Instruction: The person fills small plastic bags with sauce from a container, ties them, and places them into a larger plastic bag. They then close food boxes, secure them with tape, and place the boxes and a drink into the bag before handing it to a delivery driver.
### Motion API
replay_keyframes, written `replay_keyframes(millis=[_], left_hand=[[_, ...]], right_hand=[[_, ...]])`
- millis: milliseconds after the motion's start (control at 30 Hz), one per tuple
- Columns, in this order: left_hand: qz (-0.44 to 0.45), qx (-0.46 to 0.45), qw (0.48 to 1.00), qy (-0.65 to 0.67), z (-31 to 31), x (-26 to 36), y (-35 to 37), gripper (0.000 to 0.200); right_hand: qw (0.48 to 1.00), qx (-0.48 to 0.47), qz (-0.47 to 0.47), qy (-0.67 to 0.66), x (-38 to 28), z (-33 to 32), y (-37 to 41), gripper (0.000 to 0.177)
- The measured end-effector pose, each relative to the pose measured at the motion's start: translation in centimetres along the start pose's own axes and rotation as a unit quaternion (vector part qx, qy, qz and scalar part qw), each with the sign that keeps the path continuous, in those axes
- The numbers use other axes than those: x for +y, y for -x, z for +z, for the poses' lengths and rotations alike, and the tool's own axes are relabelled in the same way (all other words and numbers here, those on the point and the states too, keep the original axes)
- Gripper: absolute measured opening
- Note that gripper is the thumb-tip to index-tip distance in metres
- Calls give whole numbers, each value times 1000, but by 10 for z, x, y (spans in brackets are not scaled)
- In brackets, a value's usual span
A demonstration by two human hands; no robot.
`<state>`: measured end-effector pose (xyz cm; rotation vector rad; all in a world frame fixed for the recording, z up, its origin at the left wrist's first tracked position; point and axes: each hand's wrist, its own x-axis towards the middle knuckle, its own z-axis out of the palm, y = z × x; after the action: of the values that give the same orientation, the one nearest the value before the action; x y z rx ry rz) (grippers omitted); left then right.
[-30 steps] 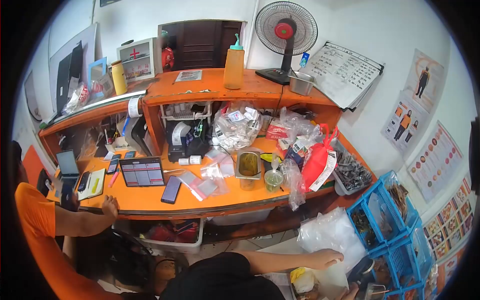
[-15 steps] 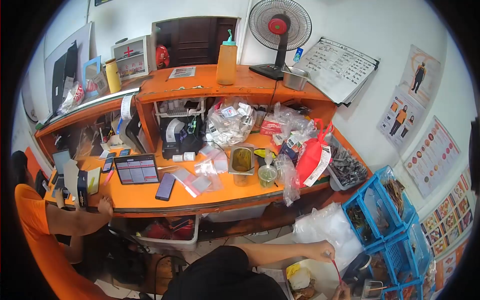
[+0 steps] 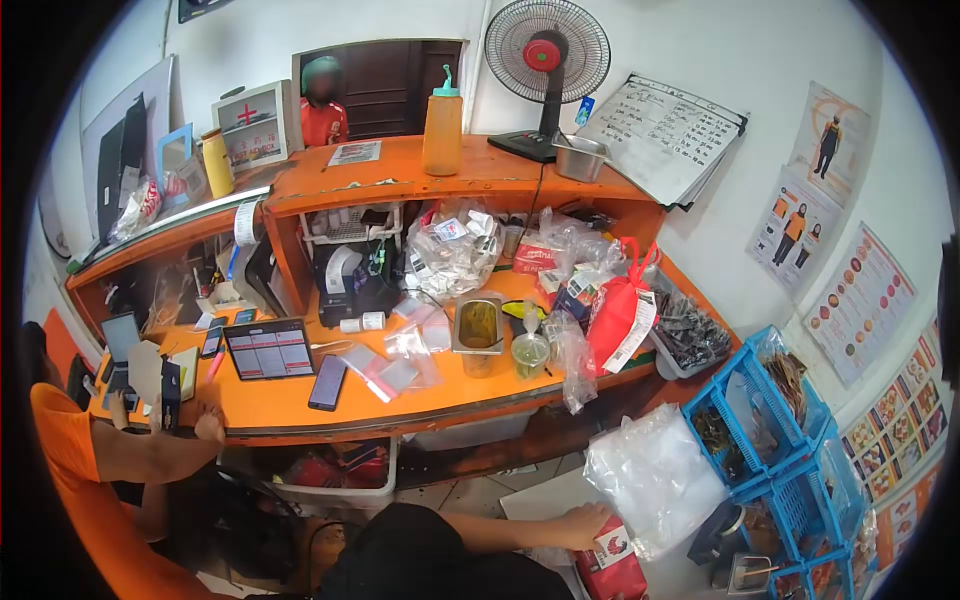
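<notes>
My left hand (image 3: 585, 527) reaches in from the black sleeve (image 3: 440, 550) at the bottom and grips the upper edge of a red package (image 3: 615, 580). The package bears a white label (image 3: 613, 545) with a red figure and stands on a pale surface (image 3: 545, 497) at the bottom. My right hand is out of view. Beside the package, on the right, lies a heap of clear plastic bags (image 3: 655, 480).
Blue baskets (image 3: 745, 425) and a metal container (image 3: 750, 572) stand at the right. Ahead, the orange counter (image 3: 280, 395) holds a tablet (image 3: 270, 350), a phone (image 3: 327, 383) and a red bag (image 3: 620, 315). A co-worker in orange (image 3: 60, 440) is at the left.
My left hand has moved left and down from the red strip onto the red package. The food at the bottom no longer shows. My right hand has left the view. A person appears at the back opening.
</notes>
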<state>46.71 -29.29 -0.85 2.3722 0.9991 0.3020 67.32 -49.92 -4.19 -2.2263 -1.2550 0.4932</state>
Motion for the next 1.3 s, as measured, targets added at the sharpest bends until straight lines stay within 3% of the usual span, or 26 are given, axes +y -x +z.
replay_keyframes(millis=[67, 100, 133, 233, 300, 433, 500, 567, 600, 633, 700, 733, 800, 900, 967, 1000, 1033, 1067, 1100, 1133, 1167, 1300], left_hand=[[-43, -5, 998, 43, 10, -7, 1, 85], [-85, -7, 993, 85, 13, -8, 2, 88], [-85, -5, 993, 86, 15, -10, 1, 88], [-95, -15, 986, 135, -1, -7, 3, 77], [-92, -68, 975, 192, -37, 6, 8, 66], [-75, -96, 970, 210, -20, -11, -10, 64], [-109, -228, 954, 161, -16, -11, -16, 68], [-135, -214, 957, 139, -1, -10, -23, 68], [-159, -200, 960, 115, 10, -11, -23, 68], [-162, -204, 958, 119, 21, -13, -18, 68], [-26, 4, 981, 192, 35, -19, 0, 59], [-27, 5, 981, 190, 37, -22, 8, 59], [181, -23, 936, 302, 26, -29, 25, 41], [264, 36, 941, 208, 19, -31, 37, 39], [267, 42, 936, 227, 31, -39, 29, 37], [279, 34, 936, 210, 31, -41, 27, 36], [292, 27, 936, 194, 31, -44, 25, 35], [291, 26, 936, 197, 36, -49, 26, 35], [274, 14, 937, 216, 43, -51, 29, 35], [260, 4, 937, 234, 49, -55, 28, 35], [263, 4, 934, 240, 46, -53, 29, 35], [306, 23, 915, 262, 39, -56, 26, 32]], right_hand=[[999, 32, 23, 35, -8, 1, 9, 66], [998, 18, 45, -40, -19, -5, 10, 65], [991, 6, 65, -117, -25, -8, 9, 65], [988, 42, 42, -140, -17, -1, 6, 56], [983, 40, 42, -173, 9, 9, -5, 52], [957, -13, 72, -281, 16, 3, -15, 39], [957, -72, 123, -254, 13, 5, -21, 44], [962, -81, 165, -201, 46, 32, -35, 56], [983, -107, 101, -114, -9, 0, -15, 65], [982, -111, 105, -112, -52, -23, 5, 65], [991, -92, 98, 8, -99, -49, 26, 69], [992, 75, -94, -39, -50, -15, 28, 62], [988, 64, -137, -21, -45, -18, 32, 56], [978, 64, -198, -14, -51, -14, 34, 40], [974, 103, -198, -18, -63, -17, 38, 39], [975, 103, -197, -17, -37, -2, 33, 39], [973, 62, -122, -184, 7, 24, 23, 38], [938, 19, -43, -343, 0, 25, 23, 37], [940, 18, -40, -339, -6, 25, 25, 37], [964, 112, -170, -173, -14, 23, 25, 35], [936, 200, -291, 2, -35, 15, 28, 33], [968, 164, -188, 5, -42, 17, 30, 27]])
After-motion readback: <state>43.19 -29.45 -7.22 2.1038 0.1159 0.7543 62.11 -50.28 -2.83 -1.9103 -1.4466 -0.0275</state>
